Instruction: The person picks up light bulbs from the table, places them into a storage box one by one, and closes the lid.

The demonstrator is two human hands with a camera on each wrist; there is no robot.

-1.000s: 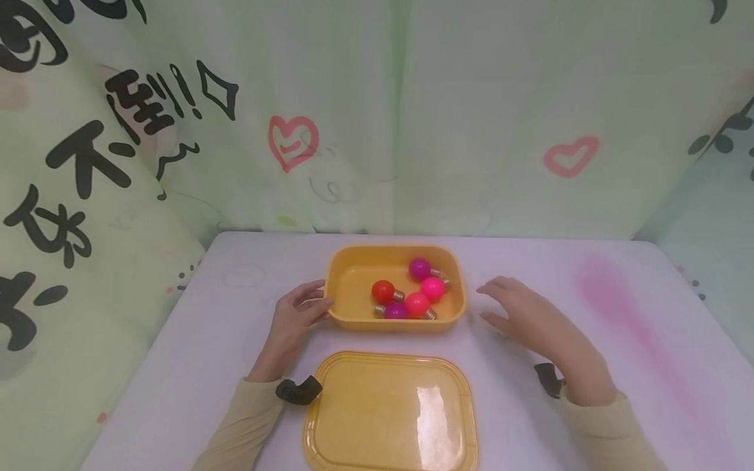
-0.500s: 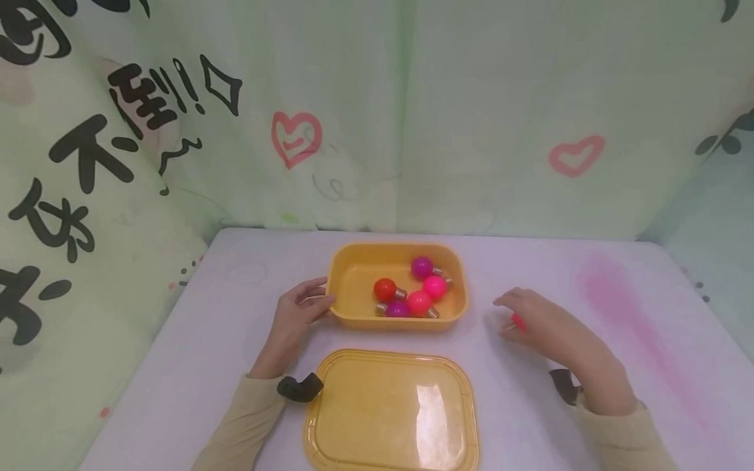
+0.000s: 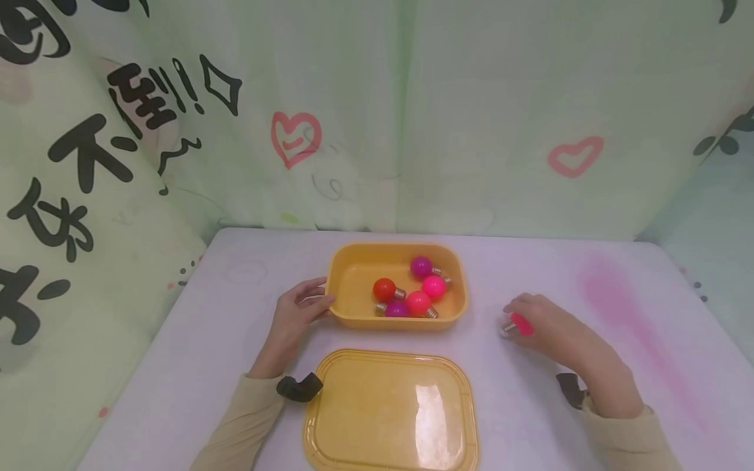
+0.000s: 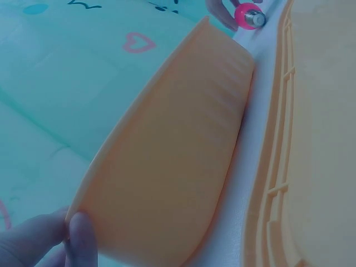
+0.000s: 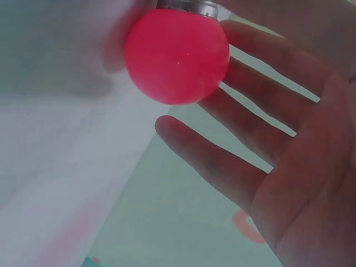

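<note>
My right hand [image 3: 548, 330] holds a bright pink light bulb [image 3: 521, 324] over the table, right of the box. The bulb's silver screw base points left, away from the palm. In the right wrist view the bulb's round globe [image 5: 178, 58] lies against several fingers; a blurred shape at its left may be the thumb. My left hand [image 3: 302, 318] pinches the left end of a yellow box [image 3: 353, 268], thumb and fingers on either side of the rim. Inside the box lie several small bulbs: a red one [image 3: 384, 289], purple ones [image 3: 421, 266] and pink ones [image 3: 434, 286].
A shallow yellow tray or lid [image 3: 377, 412] lies flat in front of the box, near my left wrist. The white table [image 3: 506, 418] carries a pink stain at right. Green printed curtains [image 3: 471, 131] stand behind and at the sides.
My right hand has moved right and slightly nearer, away from the box. The pink bulb in it, hidden at first, has come into view. My left hand stays at the box.
</note>
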